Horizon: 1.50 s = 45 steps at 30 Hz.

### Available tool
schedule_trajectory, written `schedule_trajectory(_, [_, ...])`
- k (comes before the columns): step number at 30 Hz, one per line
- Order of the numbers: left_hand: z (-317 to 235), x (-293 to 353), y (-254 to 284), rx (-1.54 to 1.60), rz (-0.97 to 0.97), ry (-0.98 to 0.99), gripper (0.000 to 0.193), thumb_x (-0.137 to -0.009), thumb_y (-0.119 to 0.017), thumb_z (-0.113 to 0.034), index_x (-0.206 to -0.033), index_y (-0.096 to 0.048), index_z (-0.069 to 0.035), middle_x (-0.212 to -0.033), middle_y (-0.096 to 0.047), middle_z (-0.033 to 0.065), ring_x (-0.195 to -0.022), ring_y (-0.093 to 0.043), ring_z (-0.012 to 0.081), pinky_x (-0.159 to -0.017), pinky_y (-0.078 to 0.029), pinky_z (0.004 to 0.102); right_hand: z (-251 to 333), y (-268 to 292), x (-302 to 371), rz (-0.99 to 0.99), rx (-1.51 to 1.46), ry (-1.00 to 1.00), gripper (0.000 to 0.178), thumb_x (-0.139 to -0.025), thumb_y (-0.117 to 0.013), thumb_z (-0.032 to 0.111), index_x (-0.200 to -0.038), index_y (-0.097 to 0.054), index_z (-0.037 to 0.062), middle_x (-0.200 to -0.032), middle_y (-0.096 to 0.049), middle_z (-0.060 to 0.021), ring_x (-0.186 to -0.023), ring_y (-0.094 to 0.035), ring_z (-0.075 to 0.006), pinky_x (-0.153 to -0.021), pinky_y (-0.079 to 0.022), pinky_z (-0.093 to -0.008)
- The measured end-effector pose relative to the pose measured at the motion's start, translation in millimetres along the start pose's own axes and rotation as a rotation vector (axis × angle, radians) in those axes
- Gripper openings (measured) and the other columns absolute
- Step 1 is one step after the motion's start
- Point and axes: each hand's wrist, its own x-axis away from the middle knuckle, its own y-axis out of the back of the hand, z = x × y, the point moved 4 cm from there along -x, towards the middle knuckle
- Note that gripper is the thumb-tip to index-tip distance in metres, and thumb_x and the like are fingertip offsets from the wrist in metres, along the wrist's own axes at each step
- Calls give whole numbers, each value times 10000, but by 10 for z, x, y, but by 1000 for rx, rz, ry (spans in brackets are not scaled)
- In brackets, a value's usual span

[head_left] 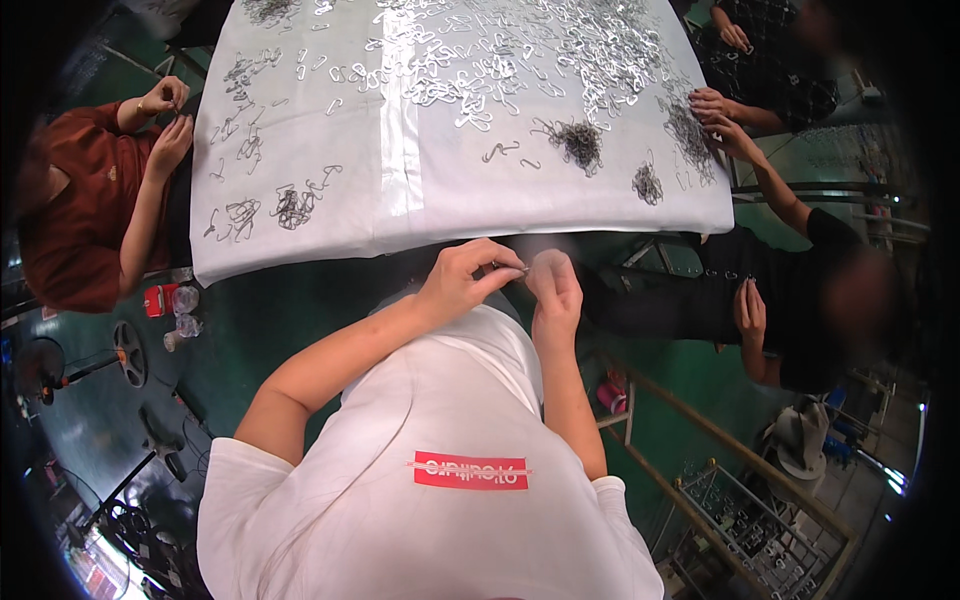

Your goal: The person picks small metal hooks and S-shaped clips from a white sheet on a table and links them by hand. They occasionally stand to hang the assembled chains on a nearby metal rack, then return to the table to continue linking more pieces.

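My left hand point(468, 282) is closed in a pinch just off the table's near edge, thumb against fingertips. Beside it my right hand point(553, 285) is also closed, its fingertips meeting the left ones and slightly smeared by motion. A tiny dark bit shows where they meet, too small to name. Beyond them, a white-covered table point(330, 215) bears many shiny metal clips point(480, 75), loop- or hook-shaped. Closest to my hands on it are a few loose wire hooks point(500, 150) and a dark heap of small hooks point(578, 147).
At the left edge a person in a rust-red shirt point(95, 215) holds something small. People in dark clothes sit at right, one with hands point(725, 120) at a hook pile. A red box point(160, 300) and clear jars stand lower left; a metal rack point(750, 520) stands lower right.
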Motion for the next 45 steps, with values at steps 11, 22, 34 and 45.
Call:
schedule_trajectory(11, [1204,-1436,855,-624,-327,-49,138,-847,-644,-124,-939,-718,-53,-900,-683,116,-800,-625,274,-705,-492,358,107,60,-44,115,143,87,53,-927,-536,31,-899,-492,43,-887,-431,2,-750,-386,-62,-673,-331,-185])
schedule_trajectory(22, [1684,-2112,820,-1049,-176,188,163,-842,-638,-167,-969,-621,-66,-954,-617,95,-973,-572,289,-797,-499,411,193,42,-201,173,279,85,54,-923,-525,34,-883,-489,40,-883,-417,-7,-732,-374,-72,-652,-315,-198])
schedule_trajectory(34, [364,-925,438,79,75,387,157,-864,-652,-126,-962,-694,-10,-809,-690,44,-712,-628,96,-608,-485,236,-13,-18,-140,129,182,38,57,-953,-507,77,-902,-495,53,-830,-410,29,-706,-366,-45,-635,-299,-182])
schedule_trajectory(45, [-298,-346,232,266,278,526,136,-853,-680,-142,-913,-696,-21,-788,-665,21,-717,-590,66,-609,-453,210,-138,-85,-30,113,177,149,96,-945,-561,114,-895,-528,38,-812,-460,32,-696,-401,-44,-617,-340,-184])
